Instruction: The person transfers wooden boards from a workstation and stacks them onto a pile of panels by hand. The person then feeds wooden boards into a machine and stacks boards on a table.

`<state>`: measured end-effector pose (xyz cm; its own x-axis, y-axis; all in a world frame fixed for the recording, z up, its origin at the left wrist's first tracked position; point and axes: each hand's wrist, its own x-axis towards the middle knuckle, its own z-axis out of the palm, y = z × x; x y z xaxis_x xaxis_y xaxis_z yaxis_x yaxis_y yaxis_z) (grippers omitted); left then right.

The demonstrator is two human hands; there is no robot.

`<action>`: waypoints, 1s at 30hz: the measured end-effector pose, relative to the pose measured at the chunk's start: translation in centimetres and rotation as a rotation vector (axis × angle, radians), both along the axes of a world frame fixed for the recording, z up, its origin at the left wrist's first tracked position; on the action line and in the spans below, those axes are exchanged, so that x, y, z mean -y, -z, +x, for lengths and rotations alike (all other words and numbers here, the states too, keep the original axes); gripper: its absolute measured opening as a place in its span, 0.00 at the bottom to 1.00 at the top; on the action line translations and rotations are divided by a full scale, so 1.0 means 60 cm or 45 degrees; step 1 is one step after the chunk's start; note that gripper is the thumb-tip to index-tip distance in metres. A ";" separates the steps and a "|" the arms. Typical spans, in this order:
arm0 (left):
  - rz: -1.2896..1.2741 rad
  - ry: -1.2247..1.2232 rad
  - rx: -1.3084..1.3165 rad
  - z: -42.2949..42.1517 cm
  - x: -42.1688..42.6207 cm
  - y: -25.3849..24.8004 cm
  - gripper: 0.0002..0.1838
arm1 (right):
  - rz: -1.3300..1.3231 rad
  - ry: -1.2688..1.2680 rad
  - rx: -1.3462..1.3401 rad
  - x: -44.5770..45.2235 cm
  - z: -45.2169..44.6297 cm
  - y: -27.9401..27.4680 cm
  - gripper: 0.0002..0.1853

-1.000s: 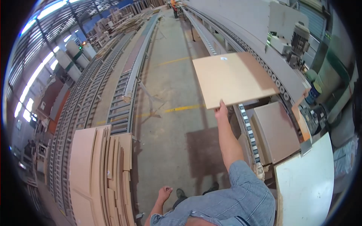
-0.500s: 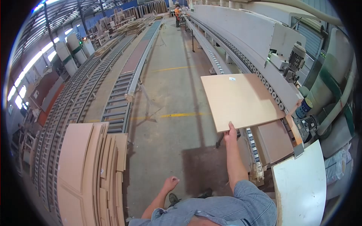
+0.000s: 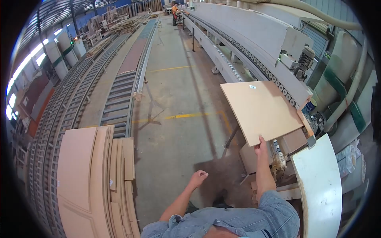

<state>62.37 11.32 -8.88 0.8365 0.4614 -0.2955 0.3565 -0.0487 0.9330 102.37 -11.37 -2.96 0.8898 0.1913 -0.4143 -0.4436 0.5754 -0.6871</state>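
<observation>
My right hand (image 3: 261,146) grips the near left corner of a flat, light-brown wood panel (image 3: 262,111), with the thumb on top and the fingers underneath. The panel lies over the near end of the long white machine (image 3: 246,25), its right side close to the row of rollers (image 3: 282,89). A small white label (image 3: 252,87) is stuck near its far edge. My left hand (image 3: 198,178) hangs over the floor in front of my body, apart from the panel, its fingers curled with nothing visible in them.
A tall stack of panels (image 3: 85,170) stands at the left, by a roller conveyor (image 3: 117,105). A white-topped board (image 3: 319,182) is at the near right. Far ahead, a person in orange (image 3: 174,10) stands beside the machine. Hoses and a motor (image 3: 306,57) are at right.
My right hand and the panel have moved right, closer to the machine's side, and slightly toward me. My left hand has risen and shifted right. The whole view has shifted a little.
</observation>
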 end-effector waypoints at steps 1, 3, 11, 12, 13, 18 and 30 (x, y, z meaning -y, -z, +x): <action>-0.058 -0.004 0.011 0.001 0.001 -0.003 0.20 | 0.030 0.028 0.003 0.009 -0.013 -0.005 0.15; -0.083 -0.010 0.015 0.011 0.008 -0.010 0.21 | 0.041 0.054 -0.016 0.034 -0.043 -0.007 0.15; -0.326 -0.069 0.089 0.139 0.078 -0.120 0.29 | 0.138 0.037 -0.015 0.151 -0.110 0.014 0.18; -0.363 -0.073 0.113 0.169 0.090 -0.117 0.31 | 0.164 0.018 -0.007 0.164 -0.122 0.012 0.20; -0.401 -0.076 0.135 0.196 0.103 -0.117 0.32 | 0.189 0.003 -0.001 0.176 -0.134 0.008 0.21; -0.489 -0.107 0.171 0.331 0.185 -0.176 0.33 | 0.246 -0.023 -0.117 0.248 -0.192 -0.008 0.23; -0.736 -0.381 0.223 0.457 0.282 -0.195 0.23 | 0.117 0.059 -0.009 0.395 -0.328 0.019 0.24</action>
<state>89.81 -5.61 2.80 0.7551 0.4891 -0.4365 0.1180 0.5535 0.8245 82.67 -35.06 -4.13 0.8958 0.1873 -0.4031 -0.4195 0.6557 -0.6278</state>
